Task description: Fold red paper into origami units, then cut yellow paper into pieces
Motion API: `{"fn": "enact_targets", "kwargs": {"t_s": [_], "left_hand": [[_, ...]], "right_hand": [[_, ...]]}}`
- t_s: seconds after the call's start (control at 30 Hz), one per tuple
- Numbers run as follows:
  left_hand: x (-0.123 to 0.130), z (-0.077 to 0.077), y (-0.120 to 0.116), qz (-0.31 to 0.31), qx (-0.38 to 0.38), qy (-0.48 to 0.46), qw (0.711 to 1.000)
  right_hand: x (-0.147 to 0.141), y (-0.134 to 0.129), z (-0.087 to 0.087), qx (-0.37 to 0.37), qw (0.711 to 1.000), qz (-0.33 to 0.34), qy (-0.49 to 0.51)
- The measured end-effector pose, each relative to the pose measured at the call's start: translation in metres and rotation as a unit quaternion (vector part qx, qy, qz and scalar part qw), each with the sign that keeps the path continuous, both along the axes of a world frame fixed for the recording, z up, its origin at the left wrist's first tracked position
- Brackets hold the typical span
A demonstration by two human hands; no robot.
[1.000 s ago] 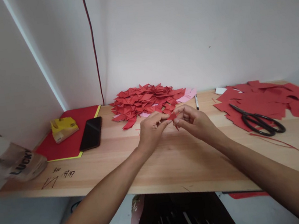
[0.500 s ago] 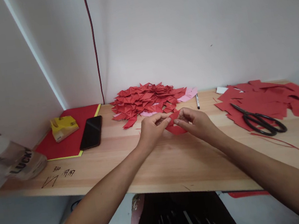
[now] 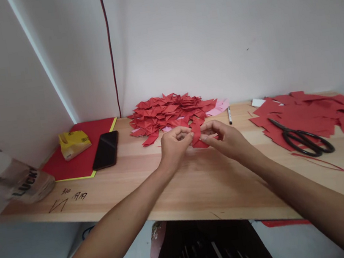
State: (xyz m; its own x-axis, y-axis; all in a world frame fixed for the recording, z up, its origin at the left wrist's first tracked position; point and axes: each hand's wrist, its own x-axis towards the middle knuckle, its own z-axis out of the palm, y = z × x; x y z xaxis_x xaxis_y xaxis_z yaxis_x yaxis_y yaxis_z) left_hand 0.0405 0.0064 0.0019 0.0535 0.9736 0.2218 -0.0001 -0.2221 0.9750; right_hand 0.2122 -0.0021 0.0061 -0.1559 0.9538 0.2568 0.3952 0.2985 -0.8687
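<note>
The left hand [image 3: 176, 144] and right hand [image 3: 224, 138] pinch a red paper piece [image 3: 196, 133] between them over a wooden table [image 3: 181, 192], its folding seemingly unfinished, with a heap of folded pieces [image 3: 169, 111] behind and flat red sheets [image 3: 306, 112], apparently unworked, at right.

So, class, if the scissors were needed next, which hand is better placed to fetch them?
Probably the right hand: the scissors lie on its side, while the left hand would have to cross over. Both fingertip grips are on the red paper strip, though.
</note>
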Motion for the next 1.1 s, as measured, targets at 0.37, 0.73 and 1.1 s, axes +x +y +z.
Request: {"fn": "enact_targets", "kwargs": {"t_s": [0.37,0.73,1.1], "left_hand": [[0.001,0.005,-0.005,-0.037,-0.006,0.005,0.999],[0.0,0.004,-0.006,-0.043,-0.014,-0.041,0.998],[0.0,0.007,-0.004,-0.078,-0.034,-0.093,0.992]], "right_hand": [[-0.005,0.001,-0.008,-0.047,0.993,0.022,0.11],[-0.006,0.003,-0.019,-0.108,0.967,0.073,0.218],[-0.006,0.0,-0.011,-0.126,0.96,0.064,0.243]]}}
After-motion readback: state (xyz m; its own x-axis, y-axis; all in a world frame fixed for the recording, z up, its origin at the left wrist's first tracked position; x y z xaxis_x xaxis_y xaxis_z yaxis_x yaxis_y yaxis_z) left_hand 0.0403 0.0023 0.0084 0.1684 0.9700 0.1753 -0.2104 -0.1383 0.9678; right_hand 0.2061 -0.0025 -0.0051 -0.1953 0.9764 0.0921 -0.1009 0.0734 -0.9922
